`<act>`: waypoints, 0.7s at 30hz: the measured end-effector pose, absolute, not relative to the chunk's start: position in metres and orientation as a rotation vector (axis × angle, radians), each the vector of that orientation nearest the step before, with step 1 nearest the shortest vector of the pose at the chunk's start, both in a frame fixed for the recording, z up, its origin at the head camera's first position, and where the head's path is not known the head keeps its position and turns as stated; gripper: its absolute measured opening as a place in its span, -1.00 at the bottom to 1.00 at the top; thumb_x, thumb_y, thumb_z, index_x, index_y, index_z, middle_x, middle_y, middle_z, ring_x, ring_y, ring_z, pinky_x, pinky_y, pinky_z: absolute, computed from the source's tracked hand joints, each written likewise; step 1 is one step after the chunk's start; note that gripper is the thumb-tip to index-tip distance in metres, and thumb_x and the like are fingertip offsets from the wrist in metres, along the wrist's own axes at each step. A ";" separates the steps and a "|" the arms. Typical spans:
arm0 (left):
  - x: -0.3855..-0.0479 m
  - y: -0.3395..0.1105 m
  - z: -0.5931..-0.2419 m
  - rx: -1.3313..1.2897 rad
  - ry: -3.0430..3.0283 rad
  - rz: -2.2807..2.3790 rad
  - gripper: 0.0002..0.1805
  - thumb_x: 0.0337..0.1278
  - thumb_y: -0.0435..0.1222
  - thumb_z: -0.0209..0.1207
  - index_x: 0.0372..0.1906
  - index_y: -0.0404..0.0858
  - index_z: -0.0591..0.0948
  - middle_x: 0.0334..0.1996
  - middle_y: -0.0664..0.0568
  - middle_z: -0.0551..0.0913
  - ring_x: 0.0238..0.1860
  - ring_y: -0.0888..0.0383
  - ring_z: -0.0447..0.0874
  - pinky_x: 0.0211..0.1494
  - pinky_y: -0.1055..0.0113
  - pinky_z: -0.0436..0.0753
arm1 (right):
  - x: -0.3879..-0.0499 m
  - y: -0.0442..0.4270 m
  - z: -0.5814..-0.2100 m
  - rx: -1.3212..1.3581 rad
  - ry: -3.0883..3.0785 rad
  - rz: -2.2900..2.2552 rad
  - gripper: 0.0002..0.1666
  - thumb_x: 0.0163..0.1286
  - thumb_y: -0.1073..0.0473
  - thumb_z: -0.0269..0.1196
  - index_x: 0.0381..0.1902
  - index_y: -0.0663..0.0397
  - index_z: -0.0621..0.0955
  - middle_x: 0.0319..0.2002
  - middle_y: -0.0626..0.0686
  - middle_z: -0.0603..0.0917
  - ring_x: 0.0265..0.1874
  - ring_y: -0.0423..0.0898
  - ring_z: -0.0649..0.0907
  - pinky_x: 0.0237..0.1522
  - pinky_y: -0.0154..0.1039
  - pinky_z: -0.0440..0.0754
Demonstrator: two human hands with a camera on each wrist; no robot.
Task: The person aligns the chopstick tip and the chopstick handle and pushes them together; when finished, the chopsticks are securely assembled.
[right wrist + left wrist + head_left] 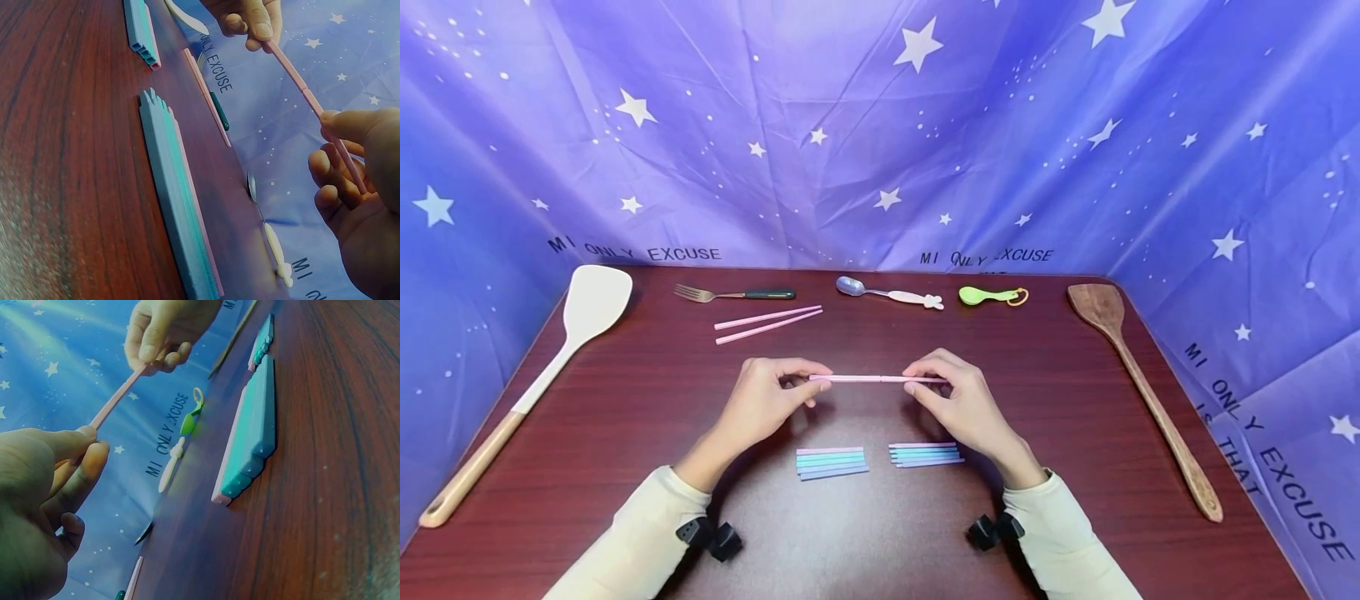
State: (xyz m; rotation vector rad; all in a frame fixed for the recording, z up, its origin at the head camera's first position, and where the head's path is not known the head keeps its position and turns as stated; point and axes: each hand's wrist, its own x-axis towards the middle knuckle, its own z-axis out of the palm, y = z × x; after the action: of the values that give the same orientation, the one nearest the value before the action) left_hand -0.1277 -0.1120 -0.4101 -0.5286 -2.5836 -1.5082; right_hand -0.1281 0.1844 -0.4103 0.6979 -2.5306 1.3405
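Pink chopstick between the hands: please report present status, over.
Left hand pinches one end. Right hand holds the other half. Pink chopstick: seam visible between hands. No obstruction visible there.

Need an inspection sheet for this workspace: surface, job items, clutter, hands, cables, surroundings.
Surface: dark red wood-grain table, glare near front.
Job items: pink jointed chopstick held between hands; two pink chopsticks behind; left stick row, right stick row in front.
Clutter: white spatula, green-handled fork, rabbit-handled spoon, lime-green spoon, wooden spatula.
Hands: left hand and right hand both pinch the jointed chopstick.
Cables: nothing seen.
Surroundings: star-print cloth behind and at sides.
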 end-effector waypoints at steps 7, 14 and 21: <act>-0.128 -0.112 -0.411 -0.515 -2.587 -1.529 -0.91 0.19 -0.23 0.45 -0.21 -0.02 0.83 -0.64 0.21 0.72 -0.63 0.02 0.70 -0.65 0.45 0.37 | -0.128 0.187 -0.410 0.678 -2.496 1.365 -0.84 0.31 0.28 0.46 -0.18 -0.05 0.78 -0.27 -0.08 0.75 -0.32 -0.27 0.62 -0.26 -0.32 0.65; -0.129 -0.112 -0.409 -0.506 -2.577 -1.518 -0.92 0.19 -0.25 0.45 -0.23 -0.02 0.84 -0.66 0.20 0.71 -0.63 0.00 0.68 -0.67 0.49 0.27 | -0.130 0.191 -0.407 0.651 -2.495 1.406 -0.85 0.30 0.30 0.46 -0.17 0.02 0.78 -0.34 -0.07 0.72 -0.39 -0.26 0.59 -0.34 -0.45 0.54; -0.129 -0.114 -0.409 -0.478 -2.586 -1.517 -0.93 0.20 -0.21 0.45 -0.23 -0.01 0.83 -0.65 0.20 0.70 -0.63 -0.02 0.66 -0.67 0.47 0.28 | -0.131 0.193 -0.407 0.640 -2.527 1.406 -0.88 0.33 0.27 0.44 -0.22 -0.07 0.78 -0.39 -0.09 0.67 -0.45 -0.23 0.54 -0.42 -0.45 0.46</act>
State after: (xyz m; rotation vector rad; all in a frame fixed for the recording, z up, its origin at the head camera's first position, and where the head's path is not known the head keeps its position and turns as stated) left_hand -0.1288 -0.1138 -0.4086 -0.4776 -2.5858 -1.5174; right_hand -0.1305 0.1929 -0.4068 0.6395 -2.5275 1.4059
